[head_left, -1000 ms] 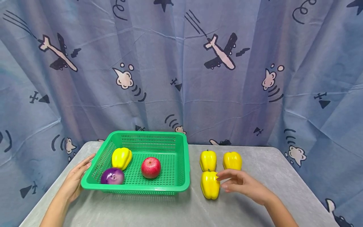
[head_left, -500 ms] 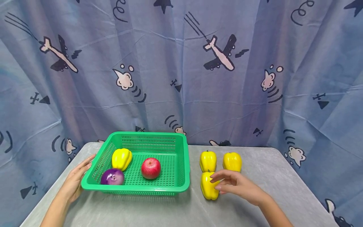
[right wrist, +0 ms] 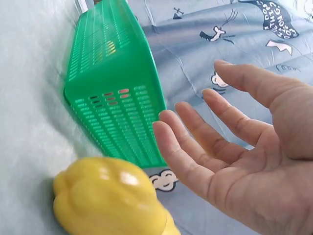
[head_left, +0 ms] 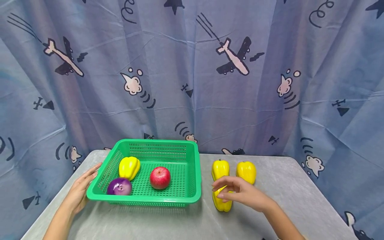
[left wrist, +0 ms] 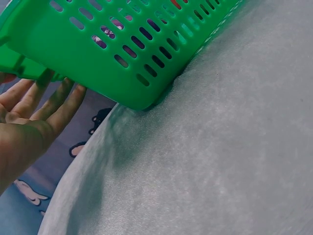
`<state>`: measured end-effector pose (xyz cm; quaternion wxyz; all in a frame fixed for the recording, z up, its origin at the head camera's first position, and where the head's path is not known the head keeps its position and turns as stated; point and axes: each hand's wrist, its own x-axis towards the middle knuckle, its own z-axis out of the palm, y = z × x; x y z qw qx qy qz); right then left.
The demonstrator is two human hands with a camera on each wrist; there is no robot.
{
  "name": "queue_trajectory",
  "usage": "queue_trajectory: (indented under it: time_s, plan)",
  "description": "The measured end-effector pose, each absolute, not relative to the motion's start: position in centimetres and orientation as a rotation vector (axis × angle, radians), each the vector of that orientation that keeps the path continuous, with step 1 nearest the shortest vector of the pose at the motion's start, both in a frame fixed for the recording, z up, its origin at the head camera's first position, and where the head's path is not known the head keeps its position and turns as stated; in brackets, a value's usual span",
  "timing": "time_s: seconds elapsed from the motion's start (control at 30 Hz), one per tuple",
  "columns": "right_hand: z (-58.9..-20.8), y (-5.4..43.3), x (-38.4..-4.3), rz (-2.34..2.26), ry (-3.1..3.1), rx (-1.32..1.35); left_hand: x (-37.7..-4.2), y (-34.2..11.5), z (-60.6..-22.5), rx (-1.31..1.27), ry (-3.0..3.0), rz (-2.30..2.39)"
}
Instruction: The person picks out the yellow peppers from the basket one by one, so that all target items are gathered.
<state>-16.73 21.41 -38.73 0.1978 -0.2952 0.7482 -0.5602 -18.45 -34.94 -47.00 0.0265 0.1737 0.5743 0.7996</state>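
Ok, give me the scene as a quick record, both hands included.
Left hand: fingers at left rim of green basket
Right hand: over nearest yellow pepper, holding nothing
Inside basket: basket pepper, purple round item, red fruit
On grey table, right of basket: three yellow peppers, including back-left pepper, back-right pepper
Backdrop: blue patterned curtain

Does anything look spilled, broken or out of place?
Nothing stands out. The green basket sits upright, with a yellow pepper, a purple vegetable and a red fruit inside. Three more yellow peppers on the table show no visible damage, though the right fingers partly hide the nearest.
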Motion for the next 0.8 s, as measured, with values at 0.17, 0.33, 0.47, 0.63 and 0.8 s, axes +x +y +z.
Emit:
queue_trajectory:
  time_s: [0.17,0.33,0.47,0.63,0.8]
  plan:
    - [-38.3,20.2,-17.1,-1.563,2.080,-0.853,-18.6,-35.0,-47.0,0.535,1.769,2.474]
    - [-37.8,18.9,-17.7,-1.540,2.085,-0.865,-18.5,-35.0,-47.1,0.534,1.782,2.472]
    - [-37.4,17.9,-18.1,-1.519,2.092,-0.875,-18.6,-35.0,-47.2,0.537,1.780,2.481]
    - [-36.9,16.8,-18.6,-1.520,2.070,-0.881,-18.7,-35.0,-47.2,0.554,1.766,2.480]
    - [-36.5,15.7,-19.1,-1.519,2.054,-0.896,-18.6,-35.0,-47.1,0.553,1.776,2.466]
